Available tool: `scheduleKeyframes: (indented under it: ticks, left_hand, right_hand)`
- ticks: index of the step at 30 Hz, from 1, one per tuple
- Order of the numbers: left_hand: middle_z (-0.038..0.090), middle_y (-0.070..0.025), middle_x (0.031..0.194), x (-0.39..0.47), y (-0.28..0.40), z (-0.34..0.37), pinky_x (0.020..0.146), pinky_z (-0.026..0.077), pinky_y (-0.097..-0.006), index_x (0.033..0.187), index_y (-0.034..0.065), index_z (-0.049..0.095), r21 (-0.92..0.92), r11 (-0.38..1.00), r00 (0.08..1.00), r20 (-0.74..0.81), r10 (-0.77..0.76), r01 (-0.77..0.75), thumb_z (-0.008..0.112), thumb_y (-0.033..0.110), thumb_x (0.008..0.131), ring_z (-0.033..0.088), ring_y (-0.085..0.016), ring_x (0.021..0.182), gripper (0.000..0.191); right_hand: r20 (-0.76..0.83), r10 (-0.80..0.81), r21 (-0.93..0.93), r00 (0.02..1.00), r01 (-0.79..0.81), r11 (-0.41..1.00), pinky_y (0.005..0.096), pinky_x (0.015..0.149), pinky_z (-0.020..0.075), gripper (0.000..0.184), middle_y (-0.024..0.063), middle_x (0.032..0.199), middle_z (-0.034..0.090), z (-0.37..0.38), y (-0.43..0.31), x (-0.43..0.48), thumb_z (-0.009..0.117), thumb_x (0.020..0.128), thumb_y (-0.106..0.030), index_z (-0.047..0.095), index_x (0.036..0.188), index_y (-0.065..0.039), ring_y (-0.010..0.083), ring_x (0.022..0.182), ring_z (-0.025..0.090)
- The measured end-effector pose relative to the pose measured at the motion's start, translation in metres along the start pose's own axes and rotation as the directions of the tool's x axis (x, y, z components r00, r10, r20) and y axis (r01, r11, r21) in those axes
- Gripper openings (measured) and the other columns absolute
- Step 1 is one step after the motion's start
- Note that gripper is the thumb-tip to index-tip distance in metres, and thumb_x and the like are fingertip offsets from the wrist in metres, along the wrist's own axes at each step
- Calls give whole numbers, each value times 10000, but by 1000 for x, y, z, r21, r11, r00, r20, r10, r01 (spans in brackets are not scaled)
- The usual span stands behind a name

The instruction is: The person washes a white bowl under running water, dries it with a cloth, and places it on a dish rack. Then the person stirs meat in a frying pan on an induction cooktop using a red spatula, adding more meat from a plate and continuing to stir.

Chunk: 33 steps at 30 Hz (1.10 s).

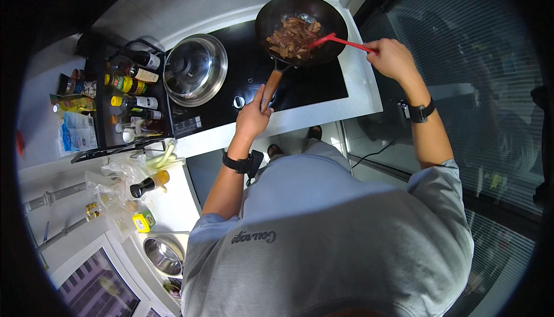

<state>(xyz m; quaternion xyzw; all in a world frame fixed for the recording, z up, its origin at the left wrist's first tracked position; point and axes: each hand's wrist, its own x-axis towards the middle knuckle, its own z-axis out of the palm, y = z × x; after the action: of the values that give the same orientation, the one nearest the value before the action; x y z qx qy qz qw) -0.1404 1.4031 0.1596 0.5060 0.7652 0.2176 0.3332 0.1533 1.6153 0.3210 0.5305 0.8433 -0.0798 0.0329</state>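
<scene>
My left hand grips the wooden handle of a dark wok, which stands at the right end of a black glass cooktop. Browned meat slices lie heaped in the wok's middle. In my right hand is the end of a red spatula that slants down to the left. Its head touches the right side of the meat and is partly hidden there. Left of the wok, a domed lid with a steel rim rests over the cooktop's other side.
A black rack of sauce bottles borders the cooktop's left. Nearer me on the left counter are a plastic bag, pale green stalks, a dark-capped jar, a yellow-green box and a steel bowl. A glass door stands at right.
</scene>
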Motion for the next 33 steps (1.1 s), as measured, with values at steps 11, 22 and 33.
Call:
scheduleKeyframes:
  ticks: [11, 22, 33]
  left_hand:
    - [691, -257, 1110, 0, 1, 0, 883, 524, -453, 1553, 229, 349, -14, 1000, 1000, 12, 1, -1, 733, 224, 860, 668, -436, 1020, 793]
    - [698, -259, 1071, 0, 0, 2, 898, 521, -466, 1548, 225, 353, -10, 1000, 1000, -16, 16, -17, 731, 233, 862, 671, -438, 1010, 784]
    - [697, -260, 1078, 1, -3, 4, 901, 521, -477, 1547, 242, 353, -24, 1000, 1000, -22, 1, -1, 725, 236, 862, 668, -443, 1013, 780]
  right_hand:
    - [-228, -70, 185, 971, 114, 976, 456, 807, 555, 353, 187, 927, 683, 100, -18, 25, 600, 874, -226, 729, 1194, -150, 370, 849, 679]
    - [-151, -69, 216, 986, 101, 971, 461, 866, 550, 360, 199, 1002, 720, 94, -37, 69, 607, 862, -262, 732, 1171, -125, 379, 920, 692]
    - [-85, -92, 50, 992, 97, 994, 448, 816, 566, 311, 182, 943, 723, 13, -1, -17, 654, 819, -238, 768, 1096, -160, 356, 882, 698]
